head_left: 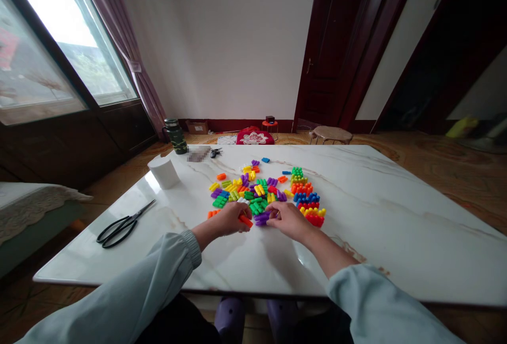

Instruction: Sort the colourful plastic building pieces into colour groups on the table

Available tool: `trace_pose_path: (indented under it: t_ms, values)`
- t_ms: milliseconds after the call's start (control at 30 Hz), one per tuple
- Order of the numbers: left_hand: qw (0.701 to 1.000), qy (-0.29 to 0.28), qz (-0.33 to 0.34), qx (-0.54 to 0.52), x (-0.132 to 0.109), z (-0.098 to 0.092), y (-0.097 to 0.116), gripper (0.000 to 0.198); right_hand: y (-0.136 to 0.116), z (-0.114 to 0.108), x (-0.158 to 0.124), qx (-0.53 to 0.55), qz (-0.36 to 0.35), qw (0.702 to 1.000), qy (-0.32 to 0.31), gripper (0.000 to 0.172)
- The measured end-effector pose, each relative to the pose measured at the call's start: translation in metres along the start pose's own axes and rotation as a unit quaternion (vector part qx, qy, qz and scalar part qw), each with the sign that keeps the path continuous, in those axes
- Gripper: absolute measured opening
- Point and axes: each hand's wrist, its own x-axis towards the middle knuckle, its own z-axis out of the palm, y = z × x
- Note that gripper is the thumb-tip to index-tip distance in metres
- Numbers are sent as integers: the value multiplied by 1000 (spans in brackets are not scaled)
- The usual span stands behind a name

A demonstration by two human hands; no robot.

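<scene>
My left hand [233,218] is closed on an orange building block [245,221], which sticks out past the fingertips to the right. My right hand [288,219] is closed, its fingertips against a purple building block [261,219] at the near edge of the pile; the fingers partly cover it. Between and beyond both hands spreads a loose pile of knobbed plastic blocks, with green blocks [258,205] nearest the hands and yellow blocks [259,189] further in. Right of the pile, blocks stand in rows by colour, among them orange [302,188], blue [307,199] and red [315,220].
Black-handled scissors [122,226] lie on the left of the white marble-patterned table [396,249]. Behind them stand a white paper roll [163,172] and a camouflage flask [175,137]. A round stool [331,133] is beyond the far edge.
</scene>
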Motion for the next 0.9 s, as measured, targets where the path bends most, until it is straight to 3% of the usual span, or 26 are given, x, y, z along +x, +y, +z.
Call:
trace_pose_path:
  t_ms: [100,233,433,667,900]
  values:
    - [999,7,33,-24,3,3,9,25,-7,6,-3,12,-26,998,-53,35]
    - [998,4,37,-51,4,12,21,23,-12,9,-4,19,-26,996,-78,17]
    - [998,24,35,-41,8,16,27,26,-15,5,-4,-7,-27,997,-72,8]
    - [993,57,52,-86,14,12,27,22,-16,5,-6,36,-40,996,-70,14]
    - [994,82,66,-28,14,11,29,14,-20,7,-7,41,-48,996,-67,15]
